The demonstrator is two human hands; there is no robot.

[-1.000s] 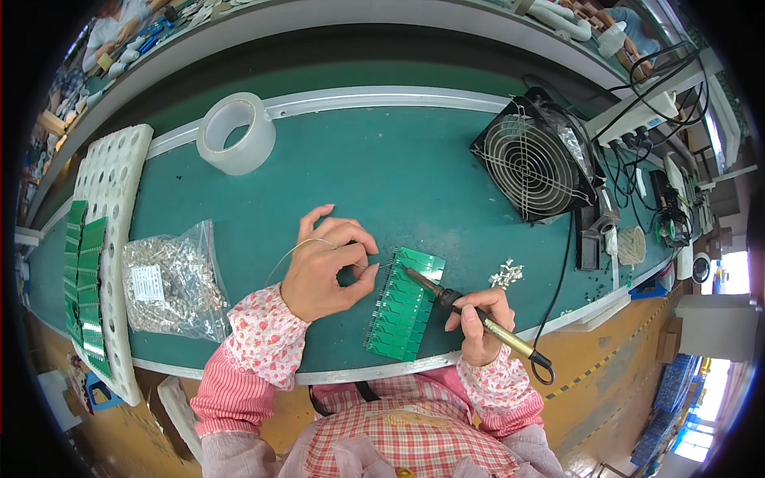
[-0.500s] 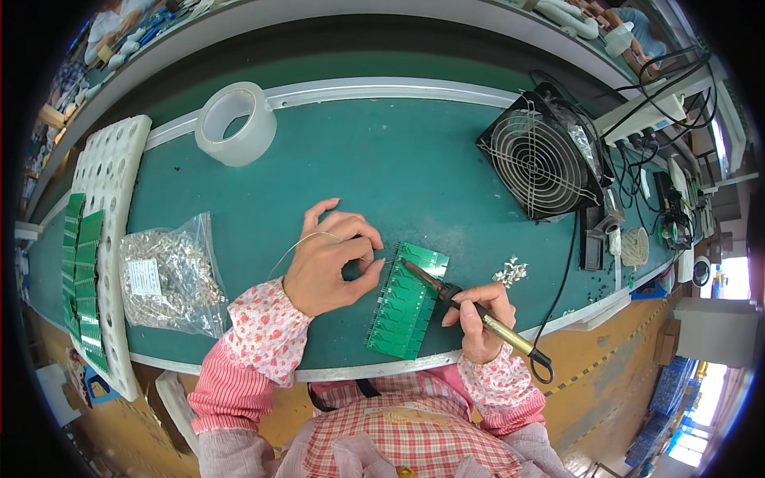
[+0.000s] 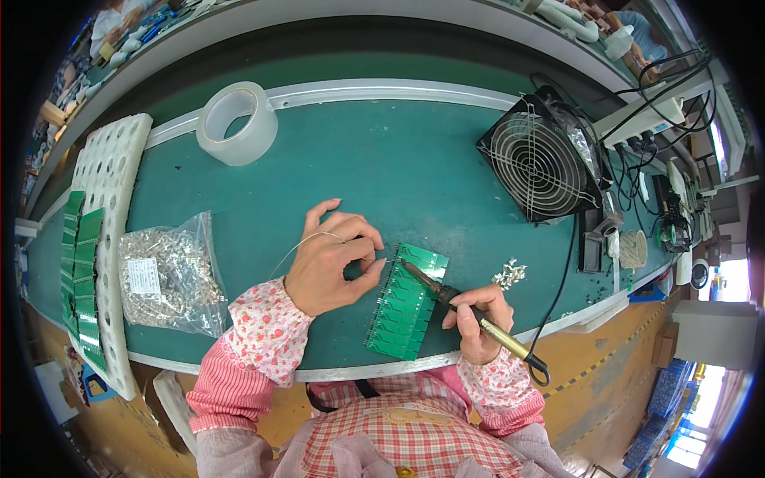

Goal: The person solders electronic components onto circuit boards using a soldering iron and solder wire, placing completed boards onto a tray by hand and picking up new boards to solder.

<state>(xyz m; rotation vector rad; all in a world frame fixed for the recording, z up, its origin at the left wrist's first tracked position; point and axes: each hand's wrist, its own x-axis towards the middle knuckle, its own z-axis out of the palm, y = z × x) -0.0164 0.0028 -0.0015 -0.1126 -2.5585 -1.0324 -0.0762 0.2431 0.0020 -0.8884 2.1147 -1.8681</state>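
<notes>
Almost nothing has moved since the earlier frame. Nearest, at four o'clock from the board (image 3: pixel 407 307), the right hand (image 3: pixel 478 317) keeps its grip clamped round the handle of the iron (image 3: pixel 506 338). The board lies flat on the worktop (image 3: pixel 358 159), probably light, stiff, fragile; its edges suit holding. At its ten o'clock, the left hand (image 3: pixel 333 267) appears pinched on wire (image 3: pixel 292 252), probably pliant.

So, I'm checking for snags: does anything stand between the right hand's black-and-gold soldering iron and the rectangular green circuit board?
Nothing visible does. The right hand holds the soldering iron with its tip over the circuit board; the small silver metal parts lie to the right.
</notes>
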